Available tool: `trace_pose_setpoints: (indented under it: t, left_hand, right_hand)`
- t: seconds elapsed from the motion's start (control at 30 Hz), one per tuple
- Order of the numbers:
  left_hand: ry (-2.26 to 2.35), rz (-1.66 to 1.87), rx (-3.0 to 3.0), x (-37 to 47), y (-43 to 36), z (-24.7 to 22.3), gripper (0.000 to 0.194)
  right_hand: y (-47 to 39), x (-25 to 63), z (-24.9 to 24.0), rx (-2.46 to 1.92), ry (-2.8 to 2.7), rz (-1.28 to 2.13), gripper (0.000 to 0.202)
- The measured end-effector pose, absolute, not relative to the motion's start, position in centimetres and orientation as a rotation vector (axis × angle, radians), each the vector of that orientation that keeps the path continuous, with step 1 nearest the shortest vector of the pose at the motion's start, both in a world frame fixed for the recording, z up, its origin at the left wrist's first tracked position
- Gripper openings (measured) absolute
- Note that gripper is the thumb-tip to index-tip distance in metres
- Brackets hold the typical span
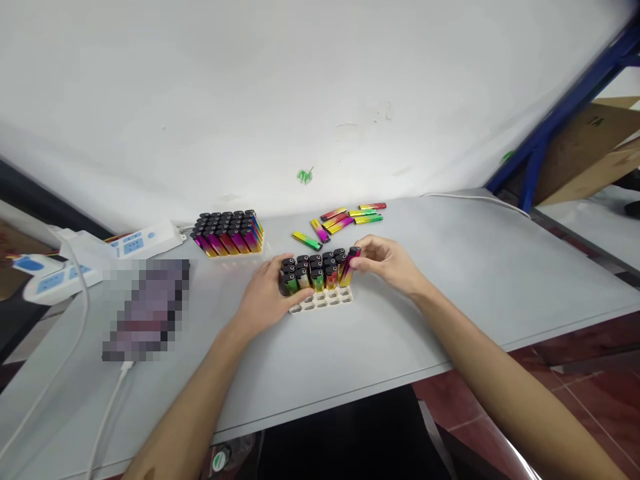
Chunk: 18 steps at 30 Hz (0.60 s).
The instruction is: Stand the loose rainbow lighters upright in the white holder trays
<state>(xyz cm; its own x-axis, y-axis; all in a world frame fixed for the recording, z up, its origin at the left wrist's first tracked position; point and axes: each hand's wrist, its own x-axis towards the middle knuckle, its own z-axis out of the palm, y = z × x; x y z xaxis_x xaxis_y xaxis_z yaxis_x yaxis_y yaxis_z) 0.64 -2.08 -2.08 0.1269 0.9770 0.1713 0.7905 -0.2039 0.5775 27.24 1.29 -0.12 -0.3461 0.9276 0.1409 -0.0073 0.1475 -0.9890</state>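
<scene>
A pale tray with slots [321,302] lies on the table, its back rows filled with upright lighters [317,273] and its front slots bare. My left hand [267,293] curls round the tray's left end, thumb along the front of the lighters. At the right end, my right hand [385,261] pinches a purple and yellow lighter [348,269], which leans slightly in or just over the tray; I cannot tell whether it is seated. Behind lie several loose shiny lighters [340,223] in red, yellow, green and purple.
A second tray [235,256] packed with upright lighters stands at the back left. Further left are white power strips [133,245], a blurred-out phone-like object [150,310] and a white cable [107,413]. A wall borders the back; cardboard boxes [590,143] stand right beyond a blue frame [560,87].
</scene>
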Motion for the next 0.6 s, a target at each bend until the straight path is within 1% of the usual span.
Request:
trace_pose_setpoints:
  t: [0.13, 0.43, 0.6]
  left_hand:
    - [1.684, 0.737, 2.09, 0.64, -1.99, -2.03, 0.068]
    - [1.648, 0.746, 2.146, 0.53, -1.84, -2.17, 0.062]
    - [1.635, 0.731, 2.15, 0.59, -1.89, -2.01, 0.063]
  right_hand:
    - [0.97, 27.0, -0.19, -1.012, -1.642, 1.217, 0.034]
    - [0.69, 27.26, 0.27, -1.021, -1.76, 1.183, 0.031]
    - [0.78, 27.3, 0.14, -1.05, -1.81, 1.165, 0.029]
